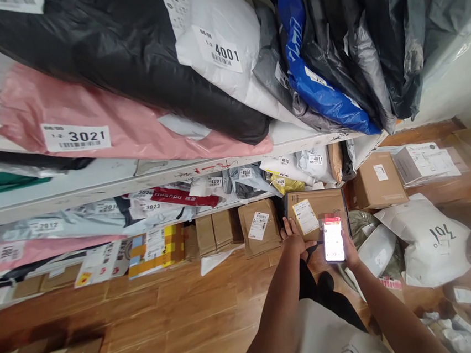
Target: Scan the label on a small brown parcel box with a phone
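Note:
My right hand (349,247) grips a smartphone (334,248) with a lit, mostly white screen that has a red band at the top. My left hand (293,240) lies at the near left corner of a cardboard box (325,204), fingers stretched out and thumb pointing right. The flat brown box has dark edges and a white label with a yellow border (305,217). It sits low in front of the shelf, and the phone covers part of it. What my left fingertips press on is too small to tell.
Above is a white shelf (201,171) loaded with bagged parcels, including a pink parcel (130,120) and a blue one (313,80). Cardboard boxes (261,227) line the floor beneath. To the right are a brown carton (379,179) and a large white bag (429,241).

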`<control>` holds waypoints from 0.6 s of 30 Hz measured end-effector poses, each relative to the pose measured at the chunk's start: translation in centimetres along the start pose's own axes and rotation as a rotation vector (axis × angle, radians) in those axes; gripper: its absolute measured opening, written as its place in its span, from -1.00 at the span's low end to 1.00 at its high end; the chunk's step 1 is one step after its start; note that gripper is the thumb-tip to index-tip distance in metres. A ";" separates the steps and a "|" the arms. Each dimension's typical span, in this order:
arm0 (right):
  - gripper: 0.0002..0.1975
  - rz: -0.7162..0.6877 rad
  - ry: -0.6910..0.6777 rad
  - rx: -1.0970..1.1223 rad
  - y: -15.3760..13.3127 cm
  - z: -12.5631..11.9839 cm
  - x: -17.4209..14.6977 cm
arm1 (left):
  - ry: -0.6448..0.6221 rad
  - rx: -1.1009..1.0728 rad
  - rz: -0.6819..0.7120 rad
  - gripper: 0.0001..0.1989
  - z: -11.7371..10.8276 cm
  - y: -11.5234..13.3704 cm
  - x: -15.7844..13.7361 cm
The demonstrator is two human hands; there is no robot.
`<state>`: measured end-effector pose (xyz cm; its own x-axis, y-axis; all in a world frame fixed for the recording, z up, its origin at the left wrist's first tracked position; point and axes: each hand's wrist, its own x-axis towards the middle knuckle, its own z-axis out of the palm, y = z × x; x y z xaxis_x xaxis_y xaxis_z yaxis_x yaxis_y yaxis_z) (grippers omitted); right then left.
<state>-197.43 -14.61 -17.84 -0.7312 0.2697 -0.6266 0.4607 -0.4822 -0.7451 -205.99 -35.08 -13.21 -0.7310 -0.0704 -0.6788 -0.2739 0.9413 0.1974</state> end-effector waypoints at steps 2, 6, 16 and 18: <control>-0.27 0.007 -0.008 0.014 -0.1 0.1 -0.1 | 0.001 0.000 -0.020 0.56 0.0 0.2 0.1; -0.27 -0.005 0.001 -0.003 -0.1 -0.1 -0.1 | -0.012 -0.008 -0.019 0.56 0.1 0.3 0.2; -0.22 -0.015 -0.013 -0.029 -0.3 -0.3 0.0 | 0.001 -0.089 0.012 0.57 0.6 -0.1 0.6; -0.25 0.003 0.008 -0.043 -0.3 -0.3 -0.1 | 0.006 -0.103 0.017 0.57 0.5 -0.1 0.5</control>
<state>-197.37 -14.21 -17.61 -0.7258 0.2751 -0.6305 0.4840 -0.4471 -0.7522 -205.97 -34.98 -13.92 -0.7397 -0.0570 -0.6706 -0.3239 0.9036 0.2804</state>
